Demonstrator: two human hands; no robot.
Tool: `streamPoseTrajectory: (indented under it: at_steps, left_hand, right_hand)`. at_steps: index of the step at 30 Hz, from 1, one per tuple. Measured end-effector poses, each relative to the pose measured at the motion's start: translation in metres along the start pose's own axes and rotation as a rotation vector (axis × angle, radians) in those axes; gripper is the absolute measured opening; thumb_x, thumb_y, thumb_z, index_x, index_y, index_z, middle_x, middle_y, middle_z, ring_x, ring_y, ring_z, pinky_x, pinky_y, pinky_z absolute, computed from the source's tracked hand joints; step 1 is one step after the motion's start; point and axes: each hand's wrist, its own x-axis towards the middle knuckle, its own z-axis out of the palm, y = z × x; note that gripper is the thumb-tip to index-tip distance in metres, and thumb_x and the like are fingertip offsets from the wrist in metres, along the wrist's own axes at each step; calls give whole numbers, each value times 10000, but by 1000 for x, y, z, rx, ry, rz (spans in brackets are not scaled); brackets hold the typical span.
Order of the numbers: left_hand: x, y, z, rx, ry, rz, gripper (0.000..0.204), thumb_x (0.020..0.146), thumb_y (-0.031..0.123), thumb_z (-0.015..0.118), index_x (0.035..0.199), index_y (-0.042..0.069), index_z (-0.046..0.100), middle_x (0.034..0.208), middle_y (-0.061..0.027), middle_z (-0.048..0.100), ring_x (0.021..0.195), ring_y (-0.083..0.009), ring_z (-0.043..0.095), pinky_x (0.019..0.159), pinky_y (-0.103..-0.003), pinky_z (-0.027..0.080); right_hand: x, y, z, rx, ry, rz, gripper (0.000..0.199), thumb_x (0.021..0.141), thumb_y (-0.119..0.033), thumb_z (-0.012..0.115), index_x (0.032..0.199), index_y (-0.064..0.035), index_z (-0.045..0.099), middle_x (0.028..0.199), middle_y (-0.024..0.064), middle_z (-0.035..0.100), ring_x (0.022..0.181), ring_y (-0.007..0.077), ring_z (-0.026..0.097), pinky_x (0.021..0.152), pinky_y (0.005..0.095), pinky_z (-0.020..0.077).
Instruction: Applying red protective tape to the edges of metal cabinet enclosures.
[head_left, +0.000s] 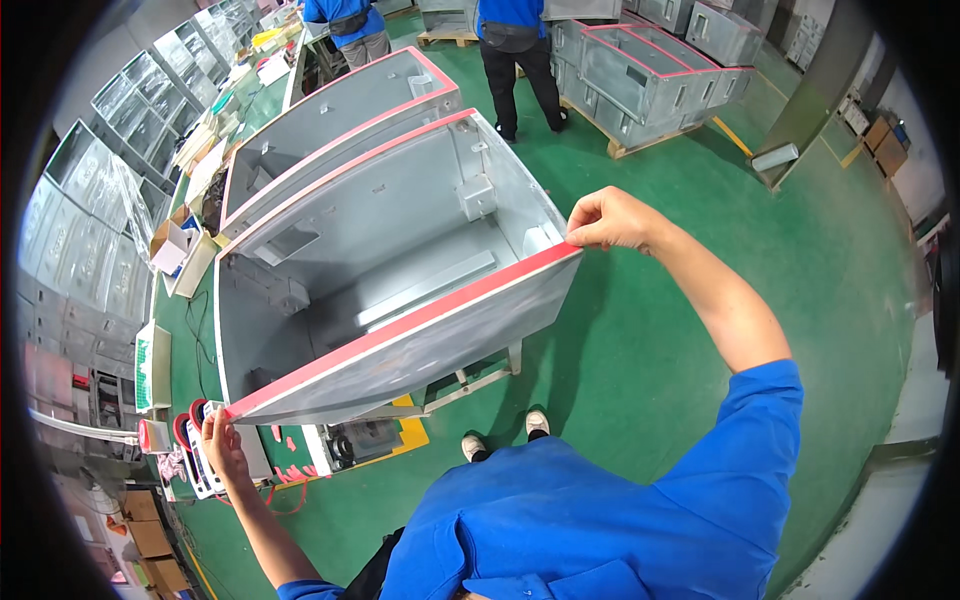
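A large open grey metal box (400,250) stands in front of me on a low stand. A red strip of tape (400,325) runs along its near top rim. My right hand (612,220) pinches the tape's end at the box's right corner. At the left corner my left hand (222,440) presses the tape's other end onto the rim. More red tape lines the far rim (355,163). My blue jacket fills the bottom of the view.
A second grey box with red-taped rims (330,120) stands just behind. Tape rolls (185,428) sit on a small stand at lower left. Shelving and stacked metal boxes line the left side. Two people in blue stand at the top beside palleted boxes (650,70). The floor (700,180) is green.
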Motion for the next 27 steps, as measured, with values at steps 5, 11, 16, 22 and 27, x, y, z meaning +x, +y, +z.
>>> streamPoseTrajectory:
  at_steps: [5, 11, 16, 22, 27]
  left_hand:
    - [1, -1, -1, -6, -23, 9, 86, 793, 85, 623, 769, 105, 544, 617, 61, 510, 440, 16, 357, 364, -130, 221]
    - [1, -2, -1, -7, -21, 17, 79, 798, 84, 617, 769, 107, 547, 616, 59, 516, 425, 23, 339, 349, -128, 195]
    - [6, -6, -7, -7, -11, 19, 74, 801, 84, 614, 771, 100, 548, 628, 53, 521, 432, 18, 360, 350, -126, 212]
    - [2, -1, 1, 1, -12, 14, 69, 801, 88, 615, 775, 98, 553, 632, 51, 522, 437, 18, 368, 354, -128, 227]
    - [3, -2, -2, 4, -31, 15, 71, 801, 98, 617, 769, 99, 554, 623, 61, 516, 424, 22, 341, 355, -130, 206]
  right_hand:
    - [1, -1, -3, 9, -42, 3, 113, 661, -129, 676, 700, -35, 626, 640, 19, 583, 568, 86, 519, 502, 223, 415]
    - [4, -1, -5, 1, -51, 18, 108, 653, -119, 682, 694, -37, 624, 636, 18, 581, 562, 89, 518, 513, 228, 420]
    - [5, 0, -5, 34, -64, 19, 103, 649, -113, 686, 684, -41, 620, 634, 19, 582, 565, 87, 523, 518, 225, 419]
    - [6, 1, -6, 38, -78, 14, 100, 650, -112, 686, 681, -45, 618, 629, 16, 582, 564, 83, 526, 522, 221, 419]
    - [6, -1, -7, 47, -96, 10, 98, 648, -111, 682, 679, -45, 616, 630, 17, 583, 563, 83, 526, 522, 221, 419]
